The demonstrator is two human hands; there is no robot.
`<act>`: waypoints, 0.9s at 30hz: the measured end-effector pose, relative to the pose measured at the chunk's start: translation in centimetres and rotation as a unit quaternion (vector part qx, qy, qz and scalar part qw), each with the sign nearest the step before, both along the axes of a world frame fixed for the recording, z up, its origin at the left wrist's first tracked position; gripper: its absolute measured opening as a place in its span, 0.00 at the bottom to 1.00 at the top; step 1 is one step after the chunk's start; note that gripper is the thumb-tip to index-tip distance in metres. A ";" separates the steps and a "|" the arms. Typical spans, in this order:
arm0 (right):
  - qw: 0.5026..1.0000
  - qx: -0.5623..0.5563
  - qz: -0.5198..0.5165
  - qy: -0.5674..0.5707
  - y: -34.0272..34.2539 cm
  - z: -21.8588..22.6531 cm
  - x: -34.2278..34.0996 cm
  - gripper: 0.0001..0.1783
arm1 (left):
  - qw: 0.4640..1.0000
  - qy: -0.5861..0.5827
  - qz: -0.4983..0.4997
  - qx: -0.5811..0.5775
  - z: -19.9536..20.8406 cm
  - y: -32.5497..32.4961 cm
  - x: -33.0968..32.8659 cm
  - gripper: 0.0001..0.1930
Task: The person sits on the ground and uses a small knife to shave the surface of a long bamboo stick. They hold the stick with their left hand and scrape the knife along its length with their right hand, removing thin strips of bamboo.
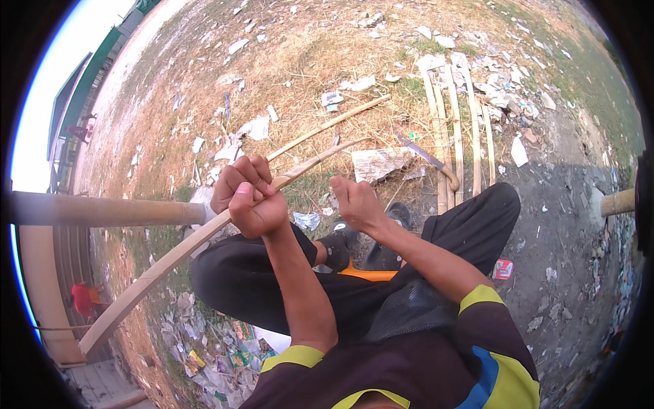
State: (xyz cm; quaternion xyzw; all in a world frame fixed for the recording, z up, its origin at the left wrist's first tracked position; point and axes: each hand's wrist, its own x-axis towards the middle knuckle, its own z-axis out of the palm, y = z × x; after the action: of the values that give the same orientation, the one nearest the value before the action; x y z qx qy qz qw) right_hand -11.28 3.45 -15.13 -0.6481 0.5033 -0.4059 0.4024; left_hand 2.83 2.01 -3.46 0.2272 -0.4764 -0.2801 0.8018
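A long, curved split bamboo strip (167, 262) runs from the lower left up past my hands, its thin tip bending to the right. My left hand (253, 198) is closed around it near its middle. To the right, apart from the strip, my right hand (360, 206) is closed with thumb and fingers pressed together. Whatever it may hold is too small to make out. Beyond my hands, a knife with a curved wooden handle (451, 178) lies on the ground beside several bamboo strips (456, 123). Another bamboo strip (334, 124) lies on the dry grass ahead.
A bamboo pole (109, 208) juts in from the left, and another pole end (616, 202) shows at the right. My legs straddle something orange (368, 274). Litter and a red packet (503, 269) are scattered around. At the far left is a person in red (83, 298).
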 end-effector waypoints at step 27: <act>0.995 0.045 -0.018 0.087 -2.5 -1.4 -1.1 0.34 | 1.000 0.003 0.000 0.011 0.2 -0.4 -0.1 0.11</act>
State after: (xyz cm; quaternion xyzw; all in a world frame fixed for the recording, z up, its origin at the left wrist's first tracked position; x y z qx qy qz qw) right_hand -12.42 0.94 -16.50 -0.6532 0.5654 -0.3321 0.3787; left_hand 2.77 1.57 -3.23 0.2347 -0.4710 -0.2859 0.8008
